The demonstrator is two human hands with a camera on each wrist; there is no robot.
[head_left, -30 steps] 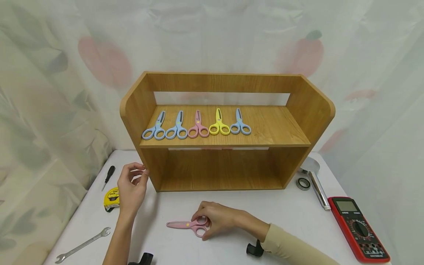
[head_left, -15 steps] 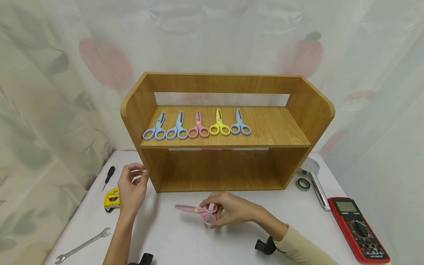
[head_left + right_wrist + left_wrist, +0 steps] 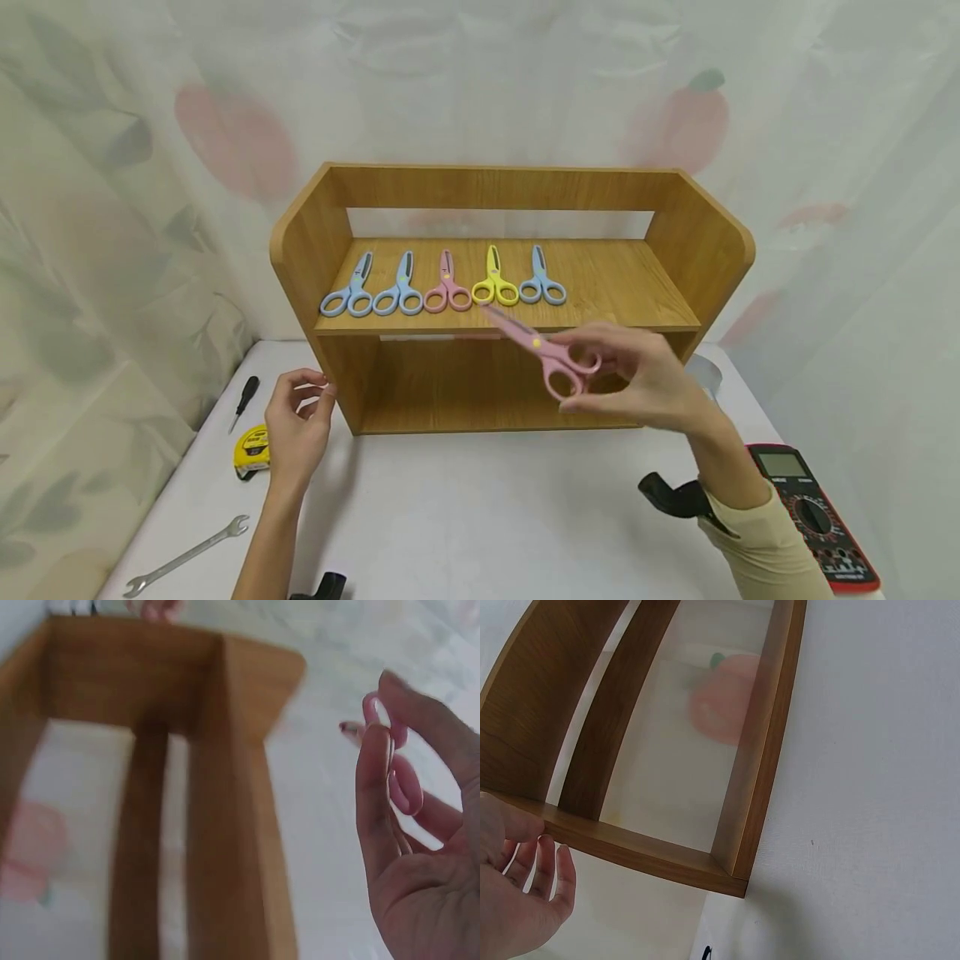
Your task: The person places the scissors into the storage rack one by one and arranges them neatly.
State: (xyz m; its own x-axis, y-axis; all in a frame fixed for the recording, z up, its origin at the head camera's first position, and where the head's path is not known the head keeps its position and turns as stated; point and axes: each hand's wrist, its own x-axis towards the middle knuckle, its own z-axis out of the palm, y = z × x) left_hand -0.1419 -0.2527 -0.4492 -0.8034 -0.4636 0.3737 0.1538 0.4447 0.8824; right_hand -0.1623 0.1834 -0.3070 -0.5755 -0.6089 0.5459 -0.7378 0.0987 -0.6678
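Note:
My right hand (image 3: 637,375) pinches pink scissors (image 3: 558,367) by the finger loops, in front of the wooden shelf's (image 3: 510,327) upper board. The blades point up and left, the tips overlapping the board's front edge in the head view. In the right wrist view the loops (image 3: 405,784) show between thumb and fingers; the blades are mostly hidden. My left hand (image 3: 300,425) stays at the shelf's lower left side, fingers loosely bent, fingertips right at the side panel (image 3: 645,855). Along the upper board lie blue scissors (image 3: 348,297), pink scissors (image 3: 447,292), yellow scissors (image 3: 495,287) and more blue ones.
At the left of the white table lie a screwdriver (image 3: 246,396), a yellow tape measure (image 3: 252,450) and a wrench (image 3: 187,554). A red multimeter (image 3: 813,517) is at the right, partly behind my right sleeve. Behind the shelf hangs a fruit-patterned curtain (image 3: 495,92).
My right hand has lifted the pink scissors off the table and carried them up and to the right, to the shelf's front. My left hand has stayed in place.

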